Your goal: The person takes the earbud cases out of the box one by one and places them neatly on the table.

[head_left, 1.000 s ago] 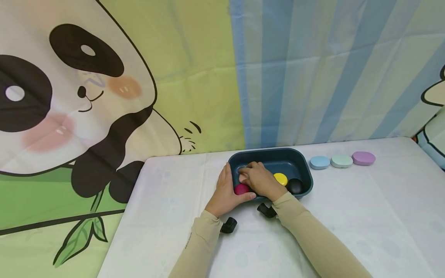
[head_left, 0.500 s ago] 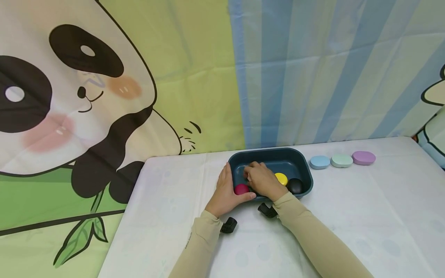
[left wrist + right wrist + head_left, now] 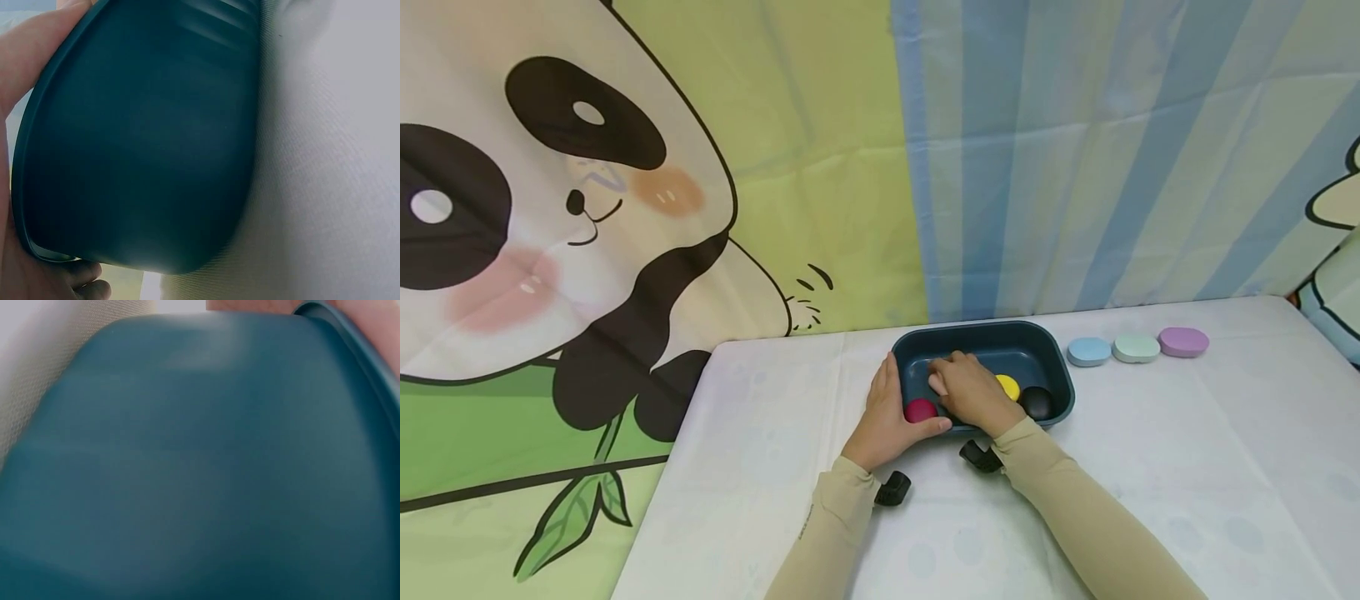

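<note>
A dark blue rectangular tray (image 3: 1011, 358) with rounded corners stands on the table. My left hand (image 3: 883, 421) grips its near left corner, fingers along the left side and thumb across the near rim. In the left wrist view the tray wall (image 3: 144, 137) fills most of the picture. My right hand (image 3: 973, 392) reaches inside the tray with bent fingers; I cannot tell whether they hold anything. A crimson round piece (image 3: 921, 409) lies between the hands. Beside the right hand are a yellow round piece (image 3: 1008, 387), partly covered, and a black round piece (image 3: 1037, 402).
Right of the tray, a blue oval piece (image 3: 1088, 352), a pale green one (image 3: 1137, 348) and a purple one (image 3: 1183, 342) stand in a row on the white tablecloth (image 3: 1150, 467). Behind the table hangs a printed cloth (image 3: 835, 167) with a panda.
My right hand has shifted slightly right inside the tray, away from its left wall. A pinkish patch seen beside its fingers earlier no longer shows. My left hand has stayed on the corner.
</note>
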`<act>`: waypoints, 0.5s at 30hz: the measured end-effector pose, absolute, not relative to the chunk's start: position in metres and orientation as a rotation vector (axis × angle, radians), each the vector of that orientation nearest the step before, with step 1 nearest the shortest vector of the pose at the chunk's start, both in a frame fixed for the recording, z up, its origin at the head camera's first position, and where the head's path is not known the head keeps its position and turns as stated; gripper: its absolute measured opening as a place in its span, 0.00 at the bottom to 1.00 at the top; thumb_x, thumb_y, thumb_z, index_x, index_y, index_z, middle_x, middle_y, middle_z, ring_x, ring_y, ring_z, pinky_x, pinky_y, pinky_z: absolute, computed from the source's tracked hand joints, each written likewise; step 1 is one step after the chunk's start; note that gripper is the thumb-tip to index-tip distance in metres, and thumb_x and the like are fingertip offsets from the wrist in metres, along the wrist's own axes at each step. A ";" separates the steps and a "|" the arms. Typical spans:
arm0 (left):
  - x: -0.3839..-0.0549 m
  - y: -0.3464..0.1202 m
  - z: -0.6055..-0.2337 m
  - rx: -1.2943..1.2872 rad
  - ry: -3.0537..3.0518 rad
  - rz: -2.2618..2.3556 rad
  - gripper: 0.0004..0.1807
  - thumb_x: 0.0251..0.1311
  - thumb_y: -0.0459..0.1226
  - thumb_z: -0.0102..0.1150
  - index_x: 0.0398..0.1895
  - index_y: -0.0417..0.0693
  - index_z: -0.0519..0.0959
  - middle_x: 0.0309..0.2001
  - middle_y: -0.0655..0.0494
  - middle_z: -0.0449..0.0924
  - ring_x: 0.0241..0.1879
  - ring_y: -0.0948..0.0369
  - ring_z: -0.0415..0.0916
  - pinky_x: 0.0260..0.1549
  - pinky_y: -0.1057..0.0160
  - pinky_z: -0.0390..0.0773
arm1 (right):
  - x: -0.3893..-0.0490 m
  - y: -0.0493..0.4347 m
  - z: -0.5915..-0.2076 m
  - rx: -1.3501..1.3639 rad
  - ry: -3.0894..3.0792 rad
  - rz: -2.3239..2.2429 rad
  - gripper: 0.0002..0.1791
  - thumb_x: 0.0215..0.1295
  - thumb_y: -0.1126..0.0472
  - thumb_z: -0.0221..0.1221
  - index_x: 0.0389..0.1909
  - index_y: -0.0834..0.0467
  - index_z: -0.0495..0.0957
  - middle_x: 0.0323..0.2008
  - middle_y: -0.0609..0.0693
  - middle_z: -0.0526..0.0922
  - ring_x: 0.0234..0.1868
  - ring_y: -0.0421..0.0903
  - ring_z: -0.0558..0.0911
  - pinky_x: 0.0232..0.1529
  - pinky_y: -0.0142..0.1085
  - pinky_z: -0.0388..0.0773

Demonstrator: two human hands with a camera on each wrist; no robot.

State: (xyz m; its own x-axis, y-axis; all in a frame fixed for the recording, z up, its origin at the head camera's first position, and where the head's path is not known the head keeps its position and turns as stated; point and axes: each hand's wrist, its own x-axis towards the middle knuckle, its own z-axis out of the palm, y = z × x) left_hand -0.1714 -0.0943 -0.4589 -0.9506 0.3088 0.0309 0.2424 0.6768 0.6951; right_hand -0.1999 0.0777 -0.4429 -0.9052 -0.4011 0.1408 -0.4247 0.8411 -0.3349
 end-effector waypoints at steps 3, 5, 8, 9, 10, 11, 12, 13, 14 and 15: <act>-0.171 -0.094 -0.459 0.457 2.792 1.141 0.70 0.38 0.71 0.58 0.72 0.46 0.29 0.74 0.51 0.30 0.71 0.54 0.31 0.65 0.47 0.48 | -0.199 0.080 -0.442 0.655 -2.965 0.571 0.13 0.59 0.63 0.58 0.45 0.60 0.80 0.40 0.55 0.80 0.41 0.52 0.74 0.47 0.46 0.73; -0.172 -0.094 -0.459 0.456 2.793 1.141 0.70 0.38 0.70 0.59 0.72 0.46 0.29 0.74 0.52 0.29 0.71 0.54 0.31 0.65 0.47 0.48 | -0.198 0.082 -0.441 0.649 -2.976 0.578 0.15 0.58 0.62 0.59 0.47 0.60 0.79 0.41 0.56 0.79 0.41 0.53 0.74 0.48 0.47 0.73; -0.172 -0.094 -0.459 0.457 2.791 1.143 0.70 0.38 0.71 0.59 0.72 0.47 0.29 0.74 0.52 0.30 0.71 0.54 0.31 0.65 0.46 0.49 | -0.197 0.085 -0.440 0.633 -2.989 0.584 0.19 0.55 0.61 0.63 0.49 0.60 0.78 0.44 0.56 0.79 0.43 0.54 0.75 0.49 0.47 0.73; -0.172 -0.094 -0.458 0.457 2.790 1.145 0.70 0.38 0.70 0.59 0.72 0.47 0.29 0.74 0.51 0.30 0.71 0.54 0.31 0.65 0.46 0.49 | -0.196 0.085 -0.439 0.631 -2.987 0.586 0.20 0.54 0.61 0.64 0.50 0.60 0.78 0.44 0.56 0.78 0.44 0.54 0.75 0.49 0.47 0.73; -0.172 -0.094 -0.458 0.454 2.788 1.145 0.70 0.38 0.71 0.59 0.72 0.48 0.29 0.74 0.51 0.30 0.71 0.54 0.32 0.65 0.46 0.49 | -0.196 0.087 -0.439 0.633 -2.983 0.588 0.21 0.53 0.61 0.65 0.50 0.60 0.78 0.44 0.57 0.78 0.44 0.55 0.75 0.49 0.47 0.73; -0.171 -0.094 -0.458 0.453 2.787 1.145 0.70 0.38 0.70 0.59 0.72 0.48 0.29 0.74 0.51 0.30 0.71 0.54 0.32 0.65 0.46 0.49 | -0.195 0.088 -0.438 0.635 -2.977 0.587 0.22 0.52 0.62 0.65 0.50 0.60 0.78 0.44 0.57 0.78 0.44 0.55 0.75 0.49 0.48 0.73; -0.171 -0.094 -0.458 0.452 2.786 1.145 0.69 0.38 0.70 0.59 0.72 0.49 0.28 0.74 0.52 0.30 0.71 0.54 0.31 0.65 0.46 0.49 | -0.194 0.089 -0.437 0.635 -2.969 0.592 0.22 0.51 0.62 0.65 0.50 0.60 0.78 0.44 0.57 0.78 0.44 0.55 0.75 0.49 0.48 0.73; -0.171 -0.094 -0.458 0.451 2.783 1.151 0.69 0.39 0.69 0.60 0.72 0.49 0.28 0.74 0.53 0.30 0.71 0.53 0.31 0.65 0.46 0.49 | -0.193 0.090 -0.435 0.630 -2.963 0.597 0.22 0.51 0.63 0.65 0.50 0.60 0.78 0.45 0.57 0.78 0.44 0.55 0.75 0.49 0.48 0.73; -0.171 -0.094 -0.458 0.449 2.782 1.151 0.69 0.39 0.69 0.60 0.72 0.50 0.28 0.74 0.53 0.29 0.71 0.54 0.31 0.65 0.46 0.49 | -0.192 0.091 -0.434 0.626 -2.957 0.601 0.22 0.51 0.63 0.65 0.50 0.60 0.78 0.45 0.57 0.78 0.44 0.55 0.76 0.49 0.48 0.73; -0.171 -0.094 -0.458 0.448 2.781 1.150 0.69 0.39 0.68 0.61 0.72 0.50 0.28 0.74 0.54 0.29 0.71 0.54 0.31 0.65 0.46 0.49 | -0.191 0.091 -0.433 0.625 -2.949 0.608 0.22 0.51 0.63 0.65 0.50 0.60 0.78 0.45 0.57 0.78 0.45 0.55 0.76 0.49 0.48 0.73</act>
